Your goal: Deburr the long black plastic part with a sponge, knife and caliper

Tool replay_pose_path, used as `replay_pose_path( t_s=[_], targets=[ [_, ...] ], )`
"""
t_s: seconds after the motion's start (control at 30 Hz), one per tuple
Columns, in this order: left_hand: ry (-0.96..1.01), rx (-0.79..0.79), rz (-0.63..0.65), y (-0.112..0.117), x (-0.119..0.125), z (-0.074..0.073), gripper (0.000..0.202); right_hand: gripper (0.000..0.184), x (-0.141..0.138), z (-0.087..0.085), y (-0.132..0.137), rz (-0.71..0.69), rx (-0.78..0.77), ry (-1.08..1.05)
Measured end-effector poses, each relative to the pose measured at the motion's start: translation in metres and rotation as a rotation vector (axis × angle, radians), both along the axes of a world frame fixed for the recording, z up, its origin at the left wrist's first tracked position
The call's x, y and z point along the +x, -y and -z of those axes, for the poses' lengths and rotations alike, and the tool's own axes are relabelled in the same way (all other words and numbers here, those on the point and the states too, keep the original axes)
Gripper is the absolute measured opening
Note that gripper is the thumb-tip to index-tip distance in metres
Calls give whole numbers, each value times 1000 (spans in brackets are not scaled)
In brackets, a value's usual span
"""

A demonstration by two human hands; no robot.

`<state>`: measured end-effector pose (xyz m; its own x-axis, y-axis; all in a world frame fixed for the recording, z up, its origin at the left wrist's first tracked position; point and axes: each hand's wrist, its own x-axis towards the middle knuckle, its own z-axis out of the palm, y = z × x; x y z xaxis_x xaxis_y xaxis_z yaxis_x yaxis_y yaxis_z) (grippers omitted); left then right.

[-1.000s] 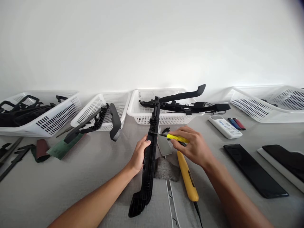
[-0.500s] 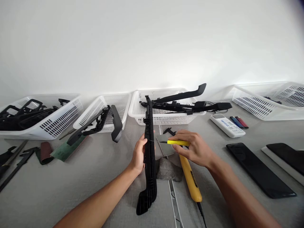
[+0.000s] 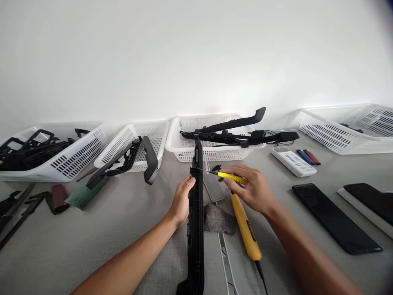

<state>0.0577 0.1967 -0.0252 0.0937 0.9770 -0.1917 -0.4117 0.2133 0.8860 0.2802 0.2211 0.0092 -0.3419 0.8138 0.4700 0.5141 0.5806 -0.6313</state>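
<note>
My left hand (image 3: 181,198) is wrapped round a long, ribbed black plastic trim piece (image 3: 195,229), held lengthwise in front of me with its near end cut off by the bottom of the view. Between the fingers and thumb of my right hand (image 3: 250,186) is a yellow-handled tool with a thin pointed tip (image 3: 235,178). Its tip points left, close beside the trim piece; whether it touches cannot be made out. Below my right hand lies a thick yellow corded tool (image 3: 245,227). A grey cloth (image 3: 217,219) rests just right of the trim piece.
White baskets line the wall: the middle basket (image 3: 215,155) and left basket (image 3: 76,157) hold black parts. A white box-shaped device (image 3: 293,162), two lighters (image 3: 308,157) and a black phone (image 3: 336,217) lie right. Green abrasive sheet (image 3: 87,194) and calipers (image 3: 24,217) lie left.
The trim piece has moved towards me and slightly right, its far end now lower in view. The yellow-handled tool has tilted and shifted up a little with my right hand.
</note>
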Motion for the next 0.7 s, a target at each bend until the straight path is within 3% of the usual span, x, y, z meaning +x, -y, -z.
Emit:
replay_pose_path(
  t_s=[0.3, 0.7],
  targets=[
    [-22, 85, -88, -1, 2, 1, 41, 25, 2, 0, 0, 19, 26, 26],
    [5, 103, 18, -2, 2, 4, 41, 26, -6, -3, 7, 14, 28, 64]
  ],
)
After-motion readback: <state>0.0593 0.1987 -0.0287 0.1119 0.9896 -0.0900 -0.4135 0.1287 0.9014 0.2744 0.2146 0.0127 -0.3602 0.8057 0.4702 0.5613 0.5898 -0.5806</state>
